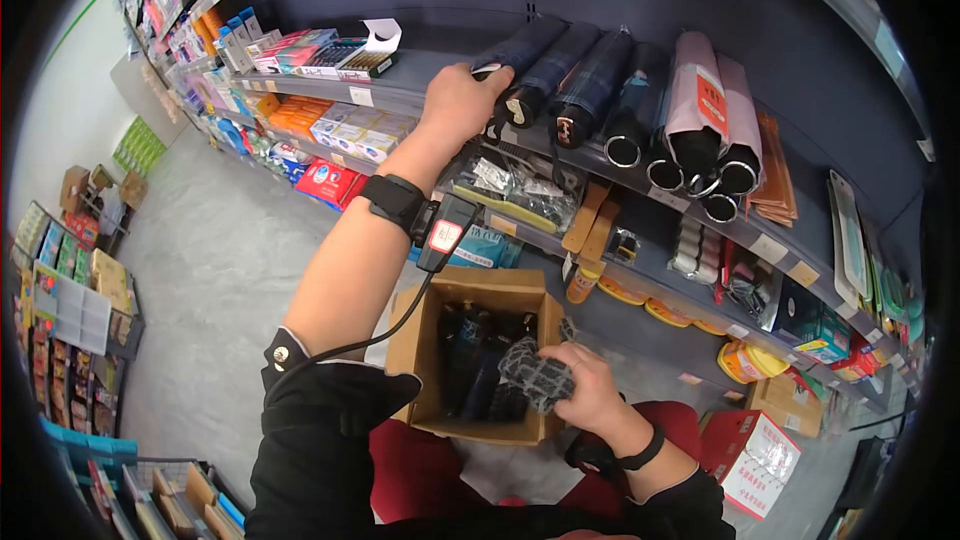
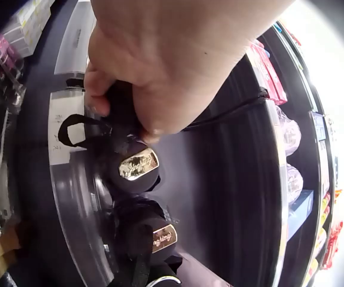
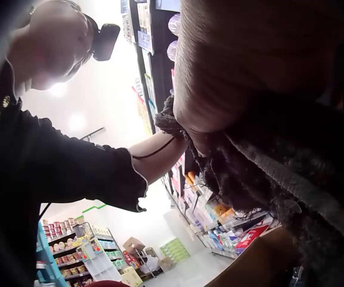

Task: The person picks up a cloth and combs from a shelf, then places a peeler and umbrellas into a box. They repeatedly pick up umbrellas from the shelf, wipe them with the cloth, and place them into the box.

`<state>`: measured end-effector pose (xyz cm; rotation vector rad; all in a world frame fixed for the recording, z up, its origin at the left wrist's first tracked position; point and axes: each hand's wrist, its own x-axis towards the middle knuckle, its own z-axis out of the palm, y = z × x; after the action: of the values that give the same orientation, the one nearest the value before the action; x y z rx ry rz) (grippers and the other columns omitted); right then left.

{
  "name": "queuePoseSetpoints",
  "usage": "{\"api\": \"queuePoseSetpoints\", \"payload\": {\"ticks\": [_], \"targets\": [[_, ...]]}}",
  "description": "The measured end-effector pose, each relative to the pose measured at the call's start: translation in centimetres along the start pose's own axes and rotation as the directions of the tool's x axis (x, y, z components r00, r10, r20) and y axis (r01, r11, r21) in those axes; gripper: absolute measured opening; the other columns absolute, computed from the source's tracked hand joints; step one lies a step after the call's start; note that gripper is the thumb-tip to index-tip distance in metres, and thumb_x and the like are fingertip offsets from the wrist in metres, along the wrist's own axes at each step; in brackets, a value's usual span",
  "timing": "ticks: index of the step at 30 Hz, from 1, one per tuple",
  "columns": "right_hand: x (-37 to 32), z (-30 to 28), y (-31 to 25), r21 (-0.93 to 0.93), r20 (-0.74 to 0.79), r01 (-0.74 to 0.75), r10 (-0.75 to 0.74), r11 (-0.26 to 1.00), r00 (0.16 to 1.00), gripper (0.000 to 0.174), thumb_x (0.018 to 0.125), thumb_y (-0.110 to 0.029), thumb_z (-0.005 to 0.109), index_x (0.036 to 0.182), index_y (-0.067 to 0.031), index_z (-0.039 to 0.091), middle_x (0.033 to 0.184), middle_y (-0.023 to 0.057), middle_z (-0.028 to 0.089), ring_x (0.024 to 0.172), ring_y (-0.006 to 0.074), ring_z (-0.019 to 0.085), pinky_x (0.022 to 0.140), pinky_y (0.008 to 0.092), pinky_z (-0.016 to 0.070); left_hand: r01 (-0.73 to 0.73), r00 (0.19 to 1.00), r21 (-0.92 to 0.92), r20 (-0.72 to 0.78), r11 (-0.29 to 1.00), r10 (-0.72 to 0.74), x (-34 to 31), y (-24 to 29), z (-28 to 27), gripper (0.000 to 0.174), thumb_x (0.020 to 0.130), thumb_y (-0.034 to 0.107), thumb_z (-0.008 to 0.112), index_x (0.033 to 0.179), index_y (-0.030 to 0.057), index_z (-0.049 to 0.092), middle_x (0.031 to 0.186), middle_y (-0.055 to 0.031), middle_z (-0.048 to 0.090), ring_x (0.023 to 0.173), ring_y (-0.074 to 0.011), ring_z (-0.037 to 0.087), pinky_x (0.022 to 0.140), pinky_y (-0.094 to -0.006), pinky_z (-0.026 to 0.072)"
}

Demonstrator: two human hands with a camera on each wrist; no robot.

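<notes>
My left hand (image 1: 465, 100) is at the shelf and grips the handle end of the leftmost dark folded umbrella (image 1: 525, 43). In the left wrist view, thumb and fingers close round that dark end, beside a black strap loop (image 2: 70, 131) and an umbrella end with a gold label (image 2: 139, 164). Lower down, my right hand (image 1: 590, 390) holds a bunched grey checked cloth (image 1: 535, 372) over the right side of an open cardboard box (image 1: 475, 431). Dark folded umbrellas (image 1: 468, 340) lie inside the box. The cloth hangs dark and shaggy below the hand in the right wrist view.
More dark umbrellas (image 1: 590, 85) and pink ones (image 1: 695, 90) line the shelf to the right. Small boxed goods (image 1: 320, 55) stand left of the hand. Below is a tray of packaged items (image 1: 520, 190). A red and white carton (image 1: 750, 465) sits on the floor at right.
</notes>
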<state>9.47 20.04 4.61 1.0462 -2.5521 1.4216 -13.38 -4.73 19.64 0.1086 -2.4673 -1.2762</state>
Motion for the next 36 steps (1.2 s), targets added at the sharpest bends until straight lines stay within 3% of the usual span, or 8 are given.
{"api": "queuePoseSetpoints", "payload": {"ticks": [11, 14, 23, 25, 27, 31, 33, 36], "targets": [[0.1, 1.4, -0.3, -0.006, -0.013, 0.03, -0.03, 1.0, 0.999, 0.052, 0.054, -0.001, 0.064, 0.105, -0.0045, 0.058, 0.088, 0.0147, 0.059, 0.084, 0.0367, 0.058, 0.073, 0.0424, 0.0493, 0.135, 0.971, -0.155, 0.217, 0.979, -0.1, -2.6, 0.9, -2.8, 0.07, 0.088, 0.045, 0.065, 0.124, -0.0126, 0.049, 0.072, -0.01, 0.061, 0.051, -0.0121, 0.057, 0.041, -0.0254, 0.0429], [-0.1, 1.7, -0.1, -0.018, -0.026, 0.005, -0.006, 1.0, 1.0, 0.047, 0.058, 0.004, 0.064, 0.104, -0.0019, 0.059, 0.091, 0.0155, 0.062, 0.087, 0.0378, 0.06, 0.077, 0.0399, 0.0495, -0.092, 0.993, -0.184, 0.062, 0.979, 0.105, -5.2, -0.4, -2.8, 0.059, 0.09, 0.025, 0.064, 0.136, -0.0066, 0.045, 0.078, -0.0112, 0.064, 0.051, -0.0116, 0.058, 0.041, -0.0267, 0.0443], [0.0, 3.2, 0.6, -0.093, 0.0, 0.001, -0.001, 0.996, 1.0, 0.047, 0.058, 0.0, 0.065, 0.104, -0.0037, 0.059, 0.094, 0.0167, 0.062, 0.09, 0.0387, 0.061, 0.079, 0.0423, 0.0501, -0.082, 0.996, -0.053, 0.037, 0.995, 0.084, -3.5, -1.5, -2.6, 0.04, 0.087, 0.018, 0.065, 0.124, 0.0051, 0.063, 0.065, -0.0082, 0.064, 0.052, -0.0126, 0.059, 0.05, -0.0306, 0.0488], [0.1, 3.2, 0.8, -0.081, -0.054, 0.067, -0.072, 0.994, 0.996, 0.046, 0.058, 0.0, 0.065, 0.103, -0.0035, 0.06, 0.095, 0.0175, 0.063, 0.091, 0.0398, 0.061, 0.08, 0.0421, 0.0503, -0.224, 0.929, 0.208, -0.25, 0.952, 0.274, -4.7, -3.0, -2.0, 0.037, 0.082, 0.019, 0.067, 0.113, -0.0004, 0.066, 0.082, -0.0166, 0.069, 0.073, -0.0292, 0.067, 0.071, -0.0394, 0.0522], [0.2, 2.2, 0.3, -0.113, -0.136, 0.05, -0.065, 0.992, 0.989, 0.045, 0.059, -0.001, 0.066, 0.104, -0.0029, 0.063, 0.094, 0.0186, 0.063, 0.09, 0.0399, 0.062, 0.082, 0.0392, 0.0504, -0.26, 0.895, 0.055, -0.36, 0.964, 0.262, -7.8, -4.8, -1.8, 0.027, 0.083, 0.021, 0.065, 0.1, 0.0007, 0.067, 0.083, -0.0163, 0.069, 0.078, -0.0338, 0.066, 0.072, -0.0424, 0.0509], [-0.9, 0.2, 1.4, 0.079, -0.383, -0.095, 0.118, 0.992, 0.916, 0.032, 0.077, -0.007, 0.074, 0.105, 0.0011, 0.062, 0.095, 0.0066, 0.066, 0.088, 0.0153, 0.062, 0.082, 0.0296, 0.0485, -0.185, 0.982, 0.016, 0.037, 0.983, 0.185, -18.5, -9.2, -0.1, 0.022, 0.085, 0.015, 0.065, 0.099, -0.0011, 0.067, 0.079, -0.0128, 0.069, 0.072, -0.0239, 0.067, 0.068, -0.0358, 0.0519], [-0.6, -1.0, 0.8, 0.189, -0.456, -0.114, 0.19, 0.975, 0.87, 0.033, 0.077, -0.003, 0.075, 0.107, 0.0027, 0.062, 0.096, 0.0082, 0.069, 0.089, 0.0147, 0.064, 0.084, 0.0275, 0.0483, -0.101, 0.892, 0.333, 0.447, 0.938, -0.063, -22.1, -10.1, 0.6, 0.024, 0.083, 0.015, 0.065, 0.102, 0.0006, 0.067, 0.09, -0.0135, 0.069, 0.083, -0.028, 0.067, 0.077, -0.0404, 0.0522], [-0.2, -1.7, 1.0, 0.199, -0.478, -0.147, 0.227, 0.969, 0.849, 0.031, 0.078, -0.003, 0.074, 0.105, 0.004, 0.062, 0.095, 0.0079, 0.068, 0.087, 0.0157, 0.064, 0.083, 0.0274, 0.0478, -0.286, 0.776, 0.403, 0.63, 0.87, -0.037, -24.9, -18.1, 4.8, 0.031, 0.083, 0.02, 0.065, 0.11, 0.004, 0.065, 0.114, -0.0142, 0.065, 0.105, -0.0314, 0.061, 0.092, -0.0405, 0.0481]]}}
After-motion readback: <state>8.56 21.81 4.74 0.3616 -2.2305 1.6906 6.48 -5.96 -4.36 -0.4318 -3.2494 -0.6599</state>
